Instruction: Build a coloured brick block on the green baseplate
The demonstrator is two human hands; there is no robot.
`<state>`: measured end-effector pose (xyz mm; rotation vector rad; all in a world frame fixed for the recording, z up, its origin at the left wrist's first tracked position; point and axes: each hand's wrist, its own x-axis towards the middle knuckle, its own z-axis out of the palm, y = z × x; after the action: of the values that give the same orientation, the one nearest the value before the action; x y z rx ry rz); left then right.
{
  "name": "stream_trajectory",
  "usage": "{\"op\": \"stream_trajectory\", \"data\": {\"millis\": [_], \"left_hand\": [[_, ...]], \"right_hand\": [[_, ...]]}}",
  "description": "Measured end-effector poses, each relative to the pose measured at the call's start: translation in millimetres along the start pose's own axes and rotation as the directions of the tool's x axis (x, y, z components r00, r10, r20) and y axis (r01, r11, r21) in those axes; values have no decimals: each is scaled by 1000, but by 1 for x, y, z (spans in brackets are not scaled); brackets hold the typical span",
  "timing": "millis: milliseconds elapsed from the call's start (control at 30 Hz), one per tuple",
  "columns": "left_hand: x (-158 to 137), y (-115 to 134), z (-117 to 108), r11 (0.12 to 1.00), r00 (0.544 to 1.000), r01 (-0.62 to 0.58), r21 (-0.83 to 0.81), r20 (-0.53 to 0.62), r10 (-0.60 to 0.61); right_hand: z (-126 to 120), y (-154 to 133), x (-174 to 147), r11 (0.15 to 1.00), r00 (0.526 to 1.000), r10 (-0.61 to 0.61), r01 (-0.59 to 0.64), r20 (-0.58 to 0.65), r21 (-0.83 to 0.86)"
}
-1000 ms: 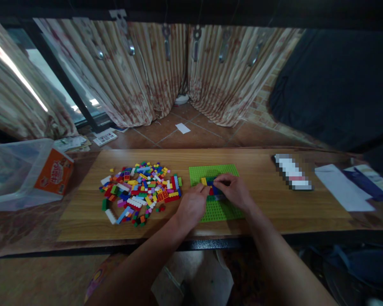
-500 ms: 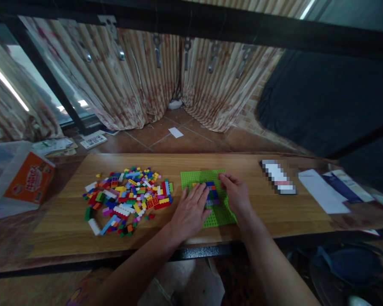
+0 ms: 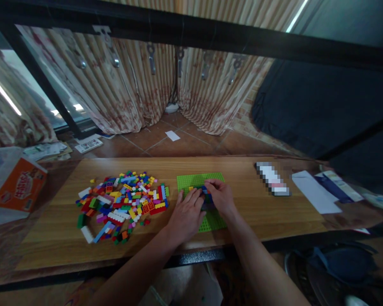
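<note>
A green studded baseplate (image 3: 214, 222) lies on the wooden table with a small patch of blue and other coloured toy bricks (image 3: 207, 196) on it. My left hand (image 3: 185, 216) rests flat over the plate's left side, fingers stretched out and tips by the bricks. From the right, my right hand (image 3: 222, 198) reaches over the plate, its thumb and fingers pinched together at the far right of the bricks. What lies between those fingertips is hidden. Both hands cover part of the patch.
A loose pile of mixed bricks (image 3: 118, 216) spreads over the table (image 3: 57, 242) left of the plate. Farther right lie a phone with a blurred screen (image 3: 272, 178) and a white paper (image 3: 312, 193). A clear plastic box (image 3: 3, 212) with an orange label stands at far left.
My right hand has moved left, from the plate's right edge onto the bricks. The left hand stays flat on the plate. The whole view has shifted slightly.
</note>
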<state>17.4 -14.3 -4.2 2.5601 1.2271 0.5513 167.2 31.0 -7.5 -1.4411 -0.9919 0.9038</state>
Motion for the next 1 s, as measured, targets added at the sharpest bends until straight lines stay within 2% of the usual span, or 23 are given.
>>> {"op": "stream_trajectory", "data": {"millis": [300,667,1000], "left_hand": [[1,-5,-4,999,1000,26,-47,5,-26],[0,-5,-3,996,995,86,37,38,-87],[1,-6,-2,995,997,71,65,14,-72]], "right_hand": [[-1,2,-2,997,999,-39,40,25,-61],[1,-2,-8,954,988,-103,131,115,-269],[0,-2,-6,950,990,-116,135,85,-281]]}}
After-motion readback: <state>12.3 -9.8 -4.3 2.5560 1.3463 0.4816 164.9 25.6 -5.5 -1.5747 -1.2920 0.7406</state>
